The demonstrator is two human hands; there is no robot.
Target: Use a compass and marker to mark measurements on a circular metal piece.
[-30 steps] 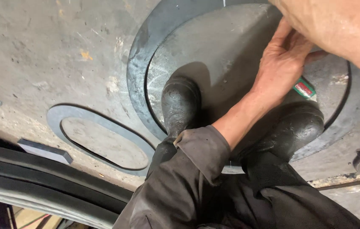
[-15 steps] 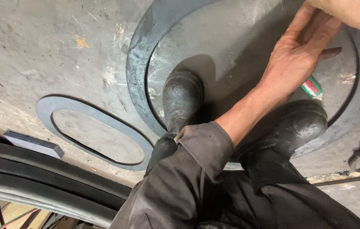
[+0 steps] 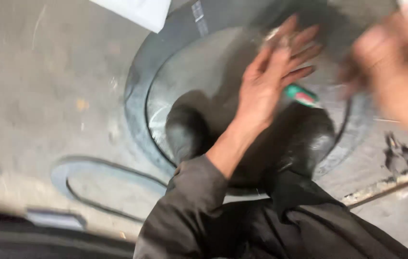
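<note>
Head view: I see my left hand [image 3: 271,81] spread flat over the big rubber ring [image 3: 139,91]; right hand [image 3: 401,62] blurred, grip unclear. Boots [image 3: 187,132] inside the ring risk pinning it.

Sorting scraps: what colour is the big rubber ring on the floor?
Dark grey rubber ring, head view.

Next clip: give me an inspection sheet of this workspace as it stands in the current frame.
Surface: grey, scuffed concrete floor.
Job's things: large dark rubber ring flat on the floor; a smaller ring lies beside it.
Clutter: red-green small item by the fingers; white sheet at top edge; dark tool on the right, blurred.
Hands: left hand open, fingers spread over the large ring; right hand motion-blurred, state unclear.
Cables: nothing seen.
Surroundings: two black boots standing inside the large ring; dark trousers below.
</note>
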